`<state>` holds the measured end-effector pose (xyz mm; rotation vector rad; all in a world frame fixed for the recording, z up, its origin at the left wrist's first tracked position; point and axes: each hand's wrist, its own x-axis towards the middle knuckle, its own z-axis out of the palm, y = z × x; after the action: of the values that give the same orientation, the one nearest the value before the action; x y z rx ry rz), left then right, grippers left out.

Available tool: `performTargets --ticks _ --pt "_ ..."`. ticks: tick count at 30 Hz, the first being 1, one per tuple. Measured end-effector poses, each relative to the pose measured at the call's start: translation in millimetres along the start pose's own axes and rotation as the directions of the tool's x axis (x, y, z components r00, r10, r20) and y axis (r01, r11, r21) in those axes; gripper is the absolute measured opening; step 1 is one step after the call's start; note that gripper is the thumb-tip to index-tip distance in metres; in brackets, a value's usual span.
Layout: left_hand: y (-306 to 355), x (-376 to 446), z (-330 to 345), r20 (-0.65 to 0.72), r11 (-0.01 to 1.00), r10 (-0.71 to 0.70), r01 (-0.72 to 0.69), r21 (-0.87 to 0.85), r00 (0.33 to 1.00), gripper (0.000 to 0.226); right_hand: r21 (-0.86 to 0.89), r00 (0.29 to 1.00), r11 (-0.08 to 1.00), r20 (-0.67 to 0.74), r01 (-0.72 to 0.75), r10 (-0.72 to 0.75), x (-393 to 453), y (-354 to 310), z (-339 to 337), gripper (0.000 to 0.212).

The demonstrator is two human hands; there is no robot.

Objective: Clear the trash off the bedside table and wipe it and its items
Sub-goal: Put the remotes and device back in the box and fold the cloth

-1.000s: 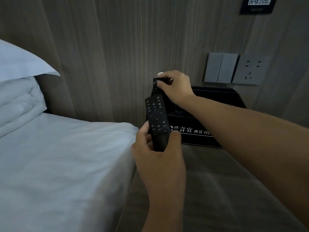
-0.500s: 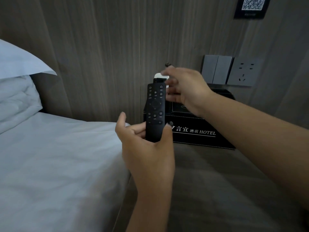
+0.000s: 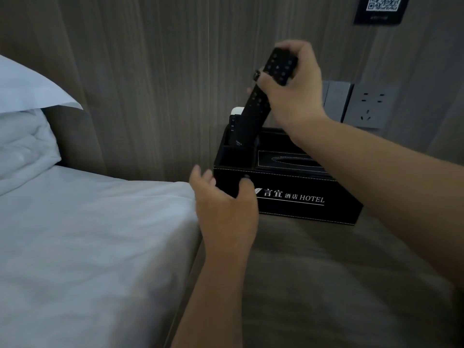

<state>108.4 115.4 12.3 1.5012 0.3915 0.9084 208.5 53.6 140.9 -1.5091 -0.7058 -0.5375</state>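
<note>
My right hand (image 3: 295,86) grips the top of a long black remote (image 3: 253,114), which tilts with its lower end inside the back left slot of a black hotel organiser box (image 3: 301,204). Behind it in that slot stand a second dark remote (image 3: 233,126) and a white object (image 3: 237,111). My left hand (image 3: 226,207) hovers with fingers relaxed and empty by the box's front left corner. The box stands on the brown bedside table (image 3: 339,285). A tissue opening shows in the box's lid.
A bed with white sheet (image 3: 88,247) and pillows (image 3: 25,126) lies close on the left. Wood panelling rises behind. Wall switches (image 3: 336,101), a socket (image 3: 371,106) and a QR plaque (image 3: 379,8) sit at the right.
The black remote passed from my left hand to my right hand, which now lowers its end into the box slot. My left hand let go and dropped beside the box.
</note>
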Motion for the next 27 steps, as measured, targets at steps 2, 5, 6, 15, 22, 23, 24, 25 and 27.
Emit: performTargets --ticks 2,5,6,15,22,23,24,25,27 --pt "-2 0 3 0.113 0.994 -0.108 0.109 -0.004 0.988 0.091 -0.096 0.993 0.991 0.088 0.092 -0.083 6 15 11 0.042" --pt "-5 -1 3 0.187 0.988 -0.155 0.149 0.043 0.970 0.094 -0.122 0.969 0.987 0.237 0.101 -0.069 5 40 25 0.041" --pt "-5 -1 2 0.186 0.987 -0.158 0.148 0.064 0.970 0.084 -0.127 0.966 0.988 0.252 0.092 -0.058 4 47 28 0.041" --pt "0 -4 1 0.215 0.975 -0.186 0.153 0.164 0.959 0.051 0.100 0.966 0.982 0.219 -0.159 0.134 0 82 34 0.034" --pt "0 -6 2 0.202 0.970 -0.189 0.151 0.188 0.961 0.047 -0.137 0.969 0.989 0.234 -0.047 0.079 -3 81 37 0.027" --pt "0 -6 2 0.195 0.970 -0.191 0.154 0.190 0.962 0.048 -0.119 0.973 0.990 0.209 -0.075 0.099 -2 81 36 0.026" --pt "0 -7 3 0.190 0.969 -0.193 0.157 0.193 0.963 0.049 -0.096 0.975 0.989 0.184 -0.109 0.125 -2 80 35 0.024" --pt "0 -7 4 0.188 0.967 -0.197 0.160 0.198 0.962 0.049 -0.061 0.973 0.987 0.168 -0.149 0.157 -1 80 34 0.021" --pt "1 -7 5 0.191 0.964 -0.208 0.168 0.208 0.959 0.051 -0.001 0.964 0.975 0.155 -0.220 0.218 -1 80 33 0.017"
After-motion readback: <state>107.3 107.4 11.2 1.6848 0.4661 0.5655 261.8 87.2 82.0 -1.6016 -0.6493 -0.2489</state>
